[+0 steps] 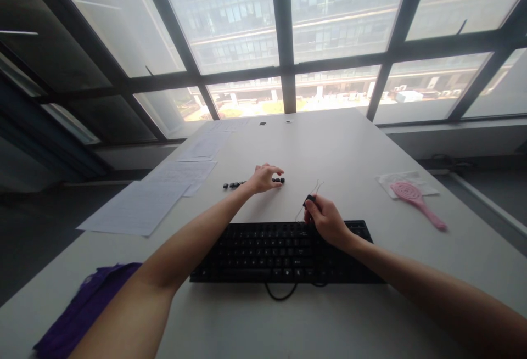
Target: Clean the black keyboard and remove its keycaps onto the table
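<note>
A black keyboard (263, 252) lies across the white table in front of me. Above its right part, my right hand (325, 217) grips a keycap puller (309, 200) by its black body, and thin wires stick out on both sides. Further away, my left hand (265, 178) reaches over a row of small black keycaps (233, 185). Its thumb and fingers are apart around the right end of that row, close to the last keycaps (280, 180). The hand and wrist hide the middle of the row.
Paper sheets (135, 205) lie along the left side, and a purple cloth (88, 307) is at the near left. A pink hairbrush (415, 200) rests partly on a white packet (385, 180) at the right. The keyboard's cable (280, 298) loops at its near edge.
</note>
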The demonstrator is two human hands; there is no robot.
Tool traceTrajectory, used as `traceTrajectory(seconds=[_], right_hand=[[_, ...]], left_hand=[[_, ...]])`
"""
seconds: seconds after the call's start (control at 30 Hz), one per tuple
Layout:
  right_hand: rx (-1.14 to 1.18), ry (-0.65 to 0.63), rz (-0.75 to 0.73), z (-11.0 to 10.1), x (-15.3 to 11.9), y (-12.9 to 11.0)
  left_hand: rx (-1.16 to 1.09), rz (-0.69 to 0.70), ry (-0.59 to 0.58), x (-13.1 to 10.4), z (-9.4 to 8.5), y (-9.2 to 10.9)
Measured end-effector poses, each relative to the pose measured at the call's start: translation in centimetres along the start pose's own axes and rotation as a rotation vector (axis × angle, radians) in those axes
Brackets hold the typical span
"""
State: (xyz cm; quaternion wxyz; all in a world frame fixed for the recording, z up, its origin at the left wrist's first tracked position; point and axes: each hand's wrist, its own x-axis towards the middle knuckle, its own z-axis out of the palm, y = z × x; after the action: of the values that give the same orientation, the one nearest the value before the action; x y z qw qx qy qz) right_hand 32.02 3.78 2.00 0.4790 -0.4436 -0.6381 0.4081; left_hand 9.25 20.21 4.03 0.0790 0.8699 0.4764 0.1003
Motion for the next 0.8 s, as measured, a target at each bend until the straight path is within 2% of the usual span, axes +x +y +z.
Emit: traceTrajectory(seconds=[0.27,0.53,0.67,0.8], right_hand=[[0.001,0.0,-0.015,0.0,-0.1,-0.2],[-0.009,-0.002,-0.009,0.0,-0.1,-0.2],[-0.009,-0.003,-0.01,0.0,-0.1,-0.1],[0.017,0.026,-0.025,-0.1,-0.1,-0.1]], left_hand=[[-0.018,0.051,-0.011,1.0,1.2,0.0],[-0.015,0.025,-0.07,1.0,0.7,0.2],[-0.008,0.021,-0.077,1.0,0.5,0.2],[0.002,0.03,-0.044,0.5,-0.4,0.8]])
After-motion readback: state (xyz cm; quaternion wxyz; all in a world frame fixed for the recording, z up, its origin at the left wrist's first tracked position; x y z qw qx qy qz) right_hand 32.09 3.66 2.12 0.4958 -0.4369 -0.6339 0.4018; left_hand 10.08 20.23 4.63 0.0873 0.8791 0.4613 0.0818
